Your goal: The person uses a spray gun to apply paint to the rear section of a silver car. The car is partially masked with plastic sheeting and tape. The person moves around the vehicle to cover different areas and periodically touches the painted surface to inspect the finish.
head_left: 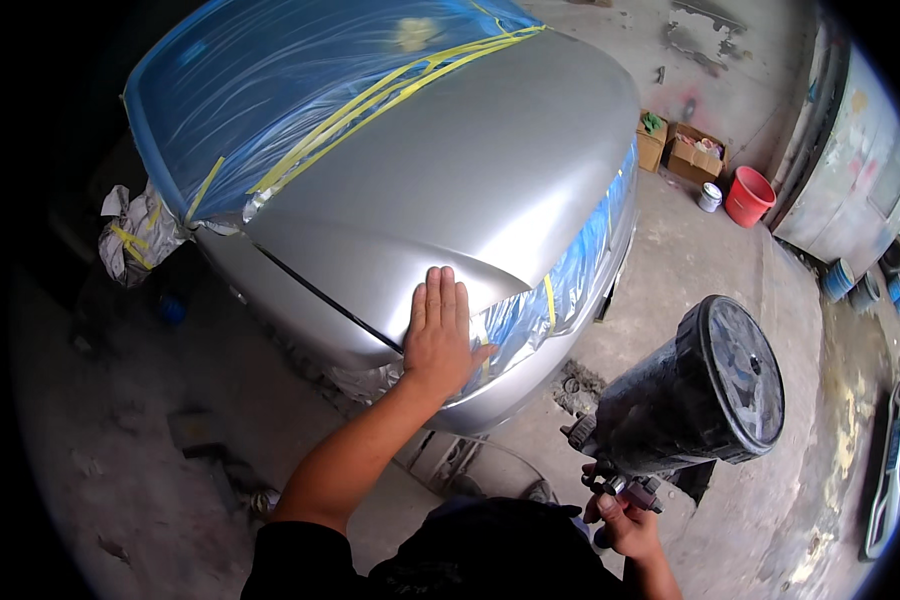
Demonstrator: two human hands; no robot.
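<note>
Best to palm the silver hood (pixel 450 170) lightly, left hand (pixel 437 335) flat, fingers together; right grip (pixel 622 522), wrapped round the spray gun (pixel 660 400), held clear.

– How is the silver hood (pixel 420 180) finished?
– It is coated smooth, glossy and metallic, with soft light reflected in it.
– And what is seen along the hood's windshield edge?
– Thin, wrinkled, shiny plastic film (pixel 300 80) is held down there by yellow tape (pixel 500 42).
– Right of the hood?
– A black, plastic-looking spray gun cup (pixel 650 405) is topped by a smeared lid (pixel 745 375); smooth red plastic is seen in a bucket (pixel 750 197), rough, stained concrete in the floor (pixel 685 240).
</note>
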